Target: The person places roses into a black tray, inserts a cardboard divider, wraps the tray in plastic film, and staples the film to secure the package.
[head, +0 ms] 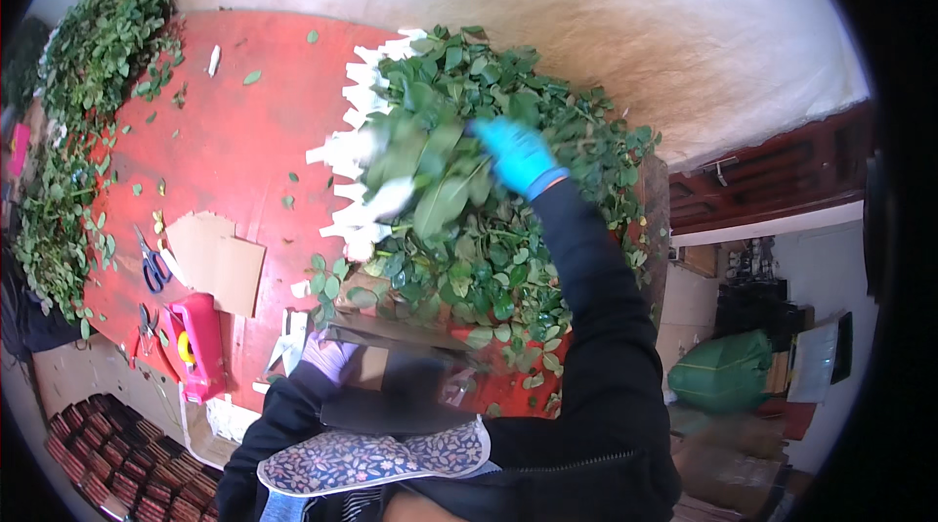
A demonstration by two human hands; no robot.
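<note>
My right hand [519, 157], in a blue glove, is over a large heap of leafy green stems [476, 265], near a blurred leafy stem [443, 192]; its fingertips are partly hidden, and I cannot tell whether they grip it. White-wrapped heads [359, 218] line the heap's left side. My left hand [330, 357], in a pale purple glove, is at the left end of a dark open box or tray [410, 412] against my body, its fingers partly hidden. White paper strips [289, 339] lie beside that hand.
On the red table [234, 119] lie cardboard pieces [220, 262], scissors [154, 265], red-handled pruning shears [150, 335] and a pink tape dispenser [198, 350]. More leafy stems [102, 53] are piled at the left. A pale wall [623, 31] rises behind the table.
</note>
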